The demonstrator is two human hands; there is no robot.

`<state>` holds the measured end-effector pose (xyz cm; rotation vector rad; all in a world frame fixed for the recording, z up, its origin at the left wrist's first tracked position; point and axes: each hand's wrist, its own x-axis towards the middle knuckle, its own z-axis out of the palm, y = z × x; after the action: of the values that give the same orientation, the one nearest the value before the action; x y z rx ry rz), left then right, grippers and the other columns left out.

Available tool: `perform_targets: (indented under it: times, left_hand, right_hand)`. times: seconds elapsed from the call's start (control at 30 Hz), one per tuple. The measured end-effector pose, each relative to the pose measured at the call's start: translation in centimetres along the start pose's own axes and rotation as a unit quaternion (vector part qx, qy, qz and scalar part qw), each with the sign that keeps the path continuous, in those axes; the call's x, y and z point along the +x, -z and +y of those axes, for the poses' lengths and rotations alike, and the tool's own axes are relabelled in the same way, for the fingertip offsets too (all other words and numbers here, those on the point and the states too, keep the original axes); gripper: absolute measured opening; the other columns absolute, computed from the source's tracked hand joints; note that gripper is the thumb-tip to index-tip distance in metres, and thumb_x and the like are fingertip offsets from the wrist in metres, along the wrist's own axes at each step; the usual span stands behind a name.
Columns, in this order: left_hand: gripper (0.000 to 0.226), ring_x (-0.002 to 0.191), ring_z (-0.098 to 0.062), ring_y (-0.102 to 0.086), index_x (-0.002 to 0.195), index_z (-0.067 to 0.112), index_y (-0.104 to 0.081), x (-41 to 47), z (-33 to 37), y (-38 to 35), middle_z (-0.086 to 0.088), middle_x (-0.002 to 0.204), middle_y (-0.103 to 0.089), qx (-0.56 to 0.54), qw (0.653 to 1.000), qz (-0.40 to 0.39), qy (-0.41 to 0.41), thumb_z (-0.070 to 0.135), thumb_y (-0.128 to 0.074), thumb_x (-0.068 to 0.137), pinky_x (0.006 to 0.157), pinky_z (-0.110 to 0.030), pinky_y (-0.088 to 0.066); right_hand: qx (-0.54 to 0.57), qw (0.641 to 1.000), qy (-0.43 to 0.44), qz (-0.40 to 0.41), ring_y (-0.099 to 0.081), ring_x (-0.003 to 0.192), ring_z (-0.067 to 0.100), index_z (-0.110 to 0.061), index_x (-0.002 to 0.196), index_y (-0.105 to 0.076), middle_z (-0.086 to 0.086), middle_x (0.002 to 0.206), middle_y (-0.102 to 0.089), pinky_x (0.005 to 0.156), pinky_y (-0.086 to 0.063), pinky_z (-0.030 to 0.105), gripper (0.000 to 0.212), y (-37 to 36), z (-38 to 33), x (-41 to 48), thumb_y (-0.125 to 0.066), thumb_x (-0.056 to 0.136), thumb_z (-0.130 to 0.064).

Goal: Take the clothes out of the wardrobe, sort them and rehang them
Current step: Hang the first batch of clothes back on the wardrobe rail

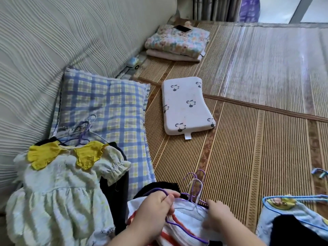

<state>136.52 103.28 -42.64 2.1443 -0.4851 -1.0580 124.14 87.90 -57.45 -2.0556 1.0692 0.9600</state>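
The left grip [156, 205] is clamped, thumb against forefinger, on the wire of the purple hanger [185, 229]. The right grip [219, 216] lies on the striped garment [188, 217] at 3 o'clock of the left; blur hides whether its fingers pinch. Garment and hanger sit on the bed mat [248, 139] at 6 o'clock of the view. Judgement: the cloth is light and limp, the thin wire is springy, and the bunched hooks [197, 180] tangle readily. Hold the wire at its shoulder, not the fabric
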Motion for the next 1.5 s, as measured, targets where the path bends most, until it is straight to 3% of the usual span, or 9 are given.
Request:
perform_targets:
  times: [0.1, 0.17, 0.53, 0.87, 0.97, 1.1, 1.27, 1.37, 1.5]
  left_hand:
    - [0.037, 0.082, 0.005, -0.062, 0.067, 0.033, -0.065, -1.6, -0.3, 0.1, 0.011, 0.087, -0.072, -0.004, 1.0, 0.0, -0.006, 0.02, -0.048, 0.097, 0.072, -0.005, -0.043]
    - [0.04, 0.084, 0.013, -0.059, 0.064, 0.035, -0.065, -3.0, -0.4, 0.0, 0.013, 0.086, -0.071, -0.003, 1.0, 0.015, -0.012, 0.017, -0.049, 0.096, 0.072, -0.001, -0.039]
    - [0.023, 0.08, -0.012, -0.066, 0.09, 0.036, -0.064, -14.7, 3.6, 2.9, 0.004, 0.079, -0.071, -0.096, 0.969, 0.221, -0.048, 0.02, -0.049, 0.097, 0.082, -0.038, -0.052]
    - [0.033, 0.119, -0.018, -0.052, 0.127, 0.016, -0.055, -37.1, 9.0, 5.8, 0.003, 0.126, -0.059, 0.001, 0.93, 0.349, -0.117, 0.029, -0.044, 0.099, 0.08, -0.019, -0.033]
    - [0.034, 0.123, -0.02, -0.049, 0.128, 0.01, -0.053, -43.4, 10.3, 7.3, -0.004, 0.132, -0.056, -0.048, 0.896, 0.413, -0.155, 0.026, -0.043, 0.099, 0.082, -0.015, -0.03]
    - [0.022, 0.103, -0.029, -0.058, 0.1, 0.011, -0.058, -50.5, 12.7, 9.2, -0.008, 0.1, -0.063, -0.077, 0.836, 0.501, -0.208, 0.027, -0.043, 0.099, 0.075, -0.026, -0.035]
    - [0.018, 0.097, -0.006, -0.053, 0.112, 0.017, -0.056, -58.2, 15.4, 10.6, 0.009, 0.103, -0.058, -0.098, 0.767, 0.547, -0.32, 0.023, -0.048, 0.097, 0.078, -0.01, -0.036]
    - [0.014, 0.075, -0.014, -0.054, 0.083, 0.021, -0.053, -61.7, 16.2, 11.4, 0.01, 0.075, -0.057, -0.067, 0.747, 0.576, -0.325, 0.028, -0.052, 0.094, 0.07, -0.028, -0.039]
    - [0.016, 0.081, -0.02, -0.06, 0.092, 0.011, -0.062, -65.3, 16.4, 11.7, 0.0, 0.082, -0.065, -0.035, 0.717, 0.625, -0.307, 0.026, -0.057, 0.091, 0.075, -0.032, -0.045]
  right_hand:
    - [0.053, 0.998, 0.025, -0.016, -0.063, 0.095, 0.014, -0.024, 0.088, -0.061, -0.005, 0.095, -0.065, 0.072, -0.045, 0.018, 0.021, 0.6, -0.7, -2.0, -0.066, 0.07, -0.032]
    - [0.121, 0.991, 0.053, -0.012, -0.062, 0.079, 0.01, -0.023, 0.073, -0.057, -0.007, 0.079, -0.063, 0.064, -0.045, 0.018, 0.01, 0.7, -0.7, -4.0, -0.066, 0.069, -0.026]
    - [0.244, 0.942, 0.226, 0.042, -0.054, 0.052, 0.0, -0.02, 0.065, -0.054, -0.01, 0.064, -0.057, 0.046, -0.039, 0.015, 0.01, 3.5, -4.4, -20.6, -0.059, 0.067, -0.012]
    - [0.176, 0.895, 0.397, 0.108, -0.049, 0.047, -0.003, -0.029, 0.064, -0.061, -0.015, 0.053, -0.057, 0.045, -0.039, 0.014, 0.018, 1.7, -7.7, -42.8, -0.062, 0.066, -0.012]
    - [0.135, 0.879, 0.438, 0.135, -0.046, 0.043, -0.002, -0.028, 0.062, -0.059, -0.015, 0.048, -0.054, 0.04, -0.035, 0.012, 0.019, 2.2, -9.1, -49.9, -0.06, 0.069, -0.01]
    - [0.098, 0.849, 0.483, 0.191, -0.046, 0.054, 0.006, -0.021, 0.072, -0.061, -0.01, 0.059, -0.052, 0.045, -0.035, 0.017, 0.009, 3.8, -10.5, -58.2, -0.065, 0.069, -0.014]
    - [0.08, 0.793, 0.554, 0.24, -0.039, 0.046, 0.001, -0.016, 0.07, -0.063, -0.011, 0.054, -0.048, 0.044, -0.032, 0.016, 0.008, 4.5, -11.9, -67.8, -0.07, 0.069, -0.013]
    - [0.065, 0.766, 0.597, 0.232, -0.035, 0.041, -0.001, -0.021, 0.062, -0.056, -0.013, 0.047, -0.044, 0.042, -0.029, 0.012, 0.018, 3.6, -12.0, -71.8, -0.069, 0.073, -0.018]
    - [0.048, 0.744, 0.634, 0.204, -0.034, 0.053, 0.007, -0.019, 0.061, -0.051, -0.009, 0.055, -0.042, 0.052, -0.029, 0.024, 0.03, 1.9, -12.1, -74.8, -0.07, 0.079, -0.032]
